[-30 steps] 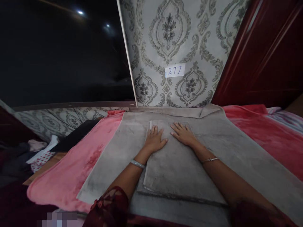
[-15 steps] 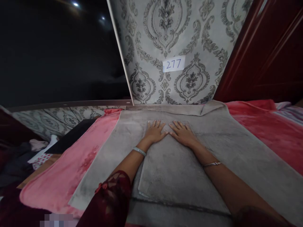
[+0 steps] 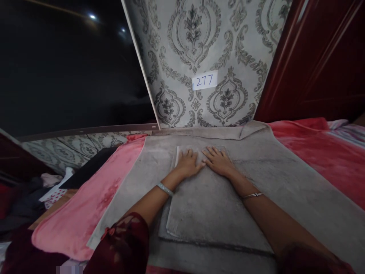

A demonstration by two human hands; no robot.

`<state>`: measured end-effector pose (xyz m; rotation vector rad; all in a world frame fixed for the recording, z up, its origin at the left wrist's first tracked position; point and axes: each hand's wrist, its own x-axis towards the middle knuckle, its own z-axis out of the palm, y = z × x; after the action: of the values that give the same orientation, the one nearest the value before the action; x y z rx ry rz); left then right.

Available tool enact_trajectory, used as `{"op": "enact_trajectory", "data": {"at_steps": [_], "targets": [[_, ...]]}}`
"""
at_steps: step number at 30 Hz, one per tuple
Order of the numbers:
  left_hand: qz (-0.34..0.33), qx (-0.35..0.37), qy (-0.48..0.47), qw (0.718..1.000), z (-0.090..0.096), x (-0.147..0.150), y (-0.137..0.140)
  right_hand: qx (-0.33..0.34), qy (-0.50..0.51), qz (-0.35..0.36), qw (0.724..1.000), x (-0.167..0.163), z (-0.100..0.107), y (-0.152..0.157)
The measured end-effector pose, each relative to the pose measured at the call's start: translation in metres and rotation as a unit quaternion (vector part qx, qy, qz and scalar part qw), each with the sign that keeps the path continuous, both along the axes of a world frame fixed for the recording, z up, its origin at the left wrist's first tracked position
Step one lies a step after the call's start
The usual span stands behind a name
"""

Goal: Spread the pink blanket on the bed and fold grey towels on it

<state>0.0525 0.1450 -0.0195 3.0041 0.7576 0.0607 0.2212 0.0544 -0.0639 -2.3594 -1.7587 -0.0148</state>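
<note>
A folded grey plush cloth [image 3: 208,207] lies flat in the middle, with layered edges showing at its left and near sides. On its far left corner rests my left hand [image 3: 187,163], palm down with its fingers stretched out. My right hand [image 3: 219,163] lies flat near the far right corner of the same cloth, fingers spread. The two thumbs almost meet, and neither hand grips anything. Under the folded cloth spreads a larger grey cloth [image 3: 285,190], its far edge turned up against the wall.
Pink blanket [image 3: 82,205] shows at the left and red blanket [image 3: 302,139] at the right. A large dark screen [image 3: 74,68] stands at the back left. Patterned wall with a paper marked 277 [image 3: 204,80] rises behind, beside a dark red wooden panel [image 3: 319,72].
My left hand has shifted slightly toward me, its fingers a little more bent. Lower layers of the folded cloth show more at its left edge. The view has tilted slightly.
</note>
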Motion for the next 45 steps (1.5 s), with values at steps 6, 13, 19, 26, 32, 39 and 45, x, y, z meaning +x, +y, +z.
{"op": "enact_trajectory", "data": {"at_steps": [6, 13, 19, 26, 32, 39, 45], "targets": [[-0.041, -0.021, -0.018, 0.999, -0.015, -0.023, -0.04, -0.007, -0.006, -0.002, 1.0, 0.0, 0.001, 0.0], [-0.024, -0.032, 0.0, 0.999, -0.011, -0.059, -0.046, -0.01, -0.008, -0.001, 1.0, 0.001, 0.001, 0.0], [-0.063, -0.063, 0.007, 0.996, -0.019, -0.121, -0.047, -0.007, 0.002, 0.007, 1.0, 0.001, 0.0, -0.001], [-0.043, -0.093, 0.031, 0.994, -0.003, -0.155, -0.056, 0.014, 0.029, 0.015, 0.999, 0.003, 0.003, 0.0], [-0.07, -0.072, 0.009, 0.995, 0.03, -0.116, -0.098, 0.023, 0.033, 0.033, 0.999, -0.007, 0.017, -0.023], [-0.135, -0.075, 0.008, 0.988, -0.015, -0.082, -0.138, 0.027, 0.008, 0.025, 0.999, -0.034, 0.0, -0.071], [-0.111, -0.057, -0.003, 0.992, -0.025, -0.1, -0.136, 0.06, -0.012, 0.015, 0.998, -0.038, -0.01, -0.077]]}}
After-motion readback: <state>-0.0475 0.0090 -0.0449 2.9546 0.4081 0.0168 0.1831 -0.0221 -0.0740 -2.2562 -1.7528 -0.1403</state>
